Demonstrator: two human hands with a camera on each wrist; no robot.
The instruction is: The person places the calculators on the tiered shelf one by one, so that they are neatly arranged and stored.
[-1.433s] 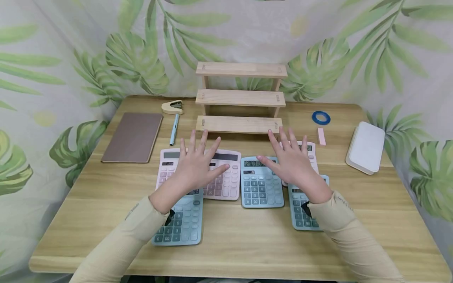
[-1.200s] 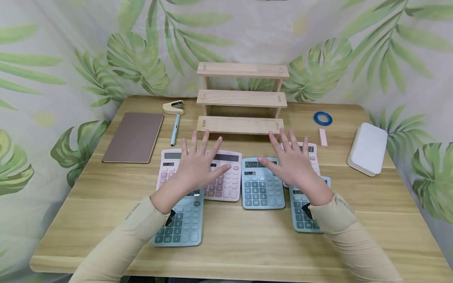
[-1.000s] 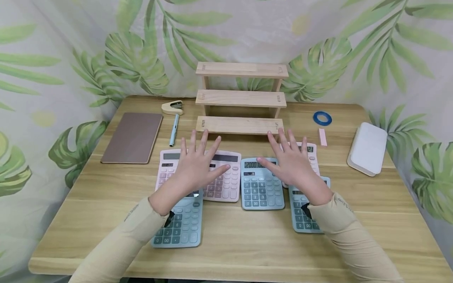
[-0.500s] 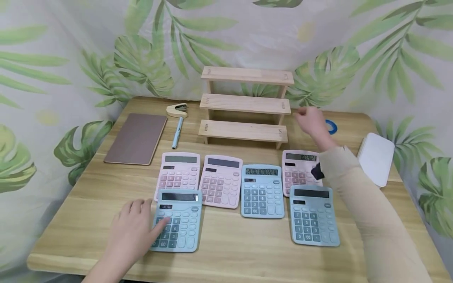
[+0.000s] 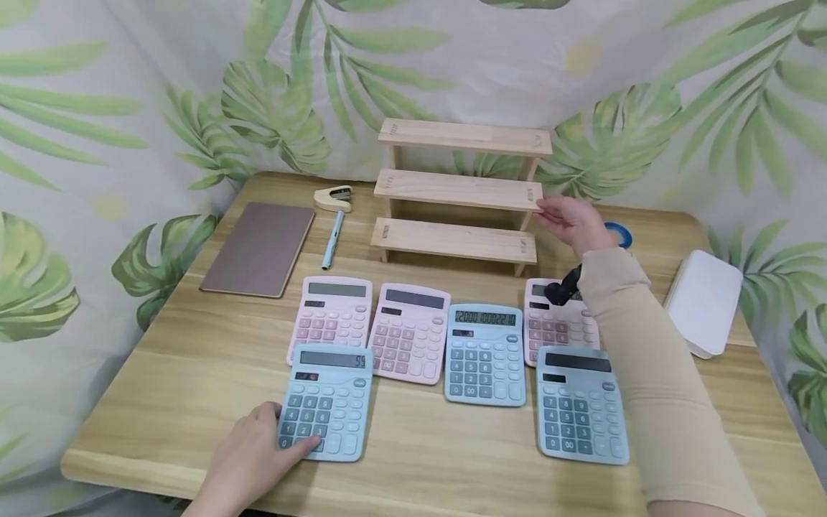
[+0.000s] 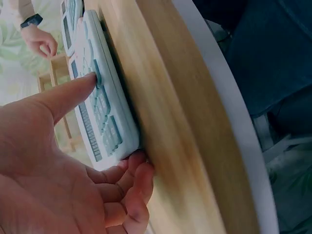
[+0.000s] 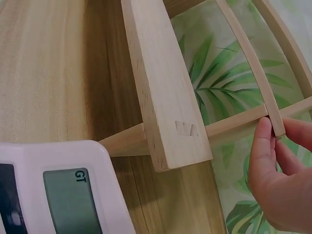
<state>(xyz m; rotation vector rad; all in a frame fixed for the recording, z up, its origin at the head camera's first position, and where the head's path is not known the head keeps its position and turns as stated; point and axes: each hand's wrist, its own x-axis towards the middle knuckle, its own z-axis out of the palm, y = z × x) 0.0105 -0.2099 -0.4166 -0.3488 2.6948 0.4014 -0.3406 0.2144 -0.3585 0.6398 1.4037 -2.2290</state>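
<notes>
My left hand (image 5: 248,454) grips the front-left blue calculator (image 5: 342,413). Its thumb lies across the lower keys, and in the left wrist view the curled fingers (image 6: 134,187) meet the calculator's side edge. At the back, my right hand (image 5: 573,221) pinches the right end of the middle tier of a three-tier wooden stand (image 5: 452,190). Thumb and fingers sit on either side of that board (image 7: 258,78) in the right wrist view. Under the right forearm is a pink calculator (image 5: 558,332), partly hidden.
Two pink calculators (image 5: 413,337), a blue one (image 5: 484,366) and another blue one (image 5: 581,416) lie on the wooden table. Around them are a notebook (image 5: 258,249), pen (image 5: 332,240), stapler (image 5: 333,198), blue tape roll (image 5: 620,235) and white case (image 5: 704,301).
Both hands were spread above the calculators. The left has come down and back to grip the front-left calculator; the right has reached forward and taken the stand's middle tier. The head view shifted slightly.
</notes>
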